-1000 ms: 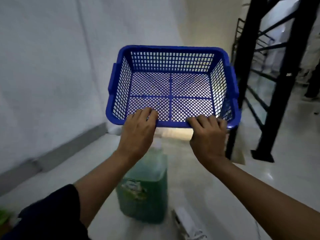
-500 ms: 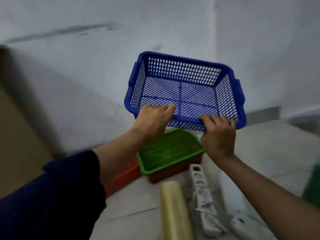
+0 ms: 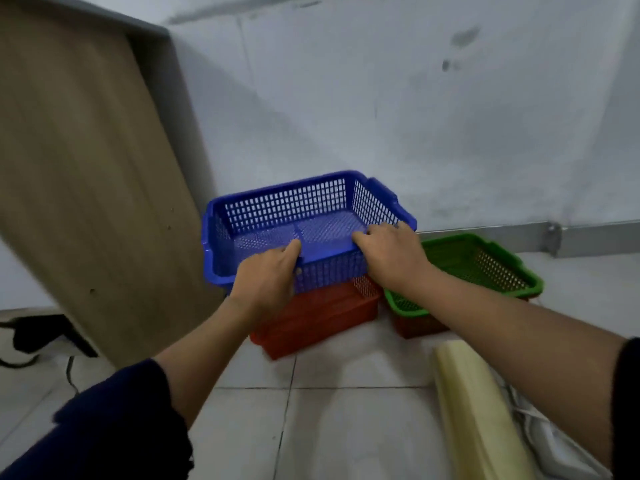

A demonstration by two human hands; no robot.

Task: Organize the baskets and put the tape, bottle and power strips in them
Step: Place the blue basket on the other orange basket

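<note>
Blue basket (image 3: 308, 216): perforated plastic, nothing in it; held level over the red basket (image 3: 318, 315), its underside close to or touching that basket's top — contact cannot be told.
Left hand (image 3: 266, 282): clamped on the blue basket's near rim, thumb on the outer wall, fingers curled over the edge into the inside.
Right hand (image 3: 391, 254): grips the same near rim toward its right corner, fingers hooked over the edge.
Red basket: stands on the tiled floor (image 3: 346, 427) beneath the blue one; its contents are hidden.
Green basket (image 3: 485, 265): just right of the blue basket, nested on another reddish basket (image 3: 415, 323); the visible part of its mesh floor holds nothing, the rest lies behind the right forearm.
Roll of tape (image 3: 478, 414): pale yellowish, long, lying on the floor at lower right, outside every basket.
Power strip (image 3: 547, 441): white, with cord, on the floor just right of the roll and partly hidden by the right arm.
Edges: a wooden panel (image 3: 79, 168) leans close to the blue basket's left side; the white wall (image 3: 381, 98) stands behind all baskets.
Open room: bare floor tiles lie between the person and the baskets.
</note>
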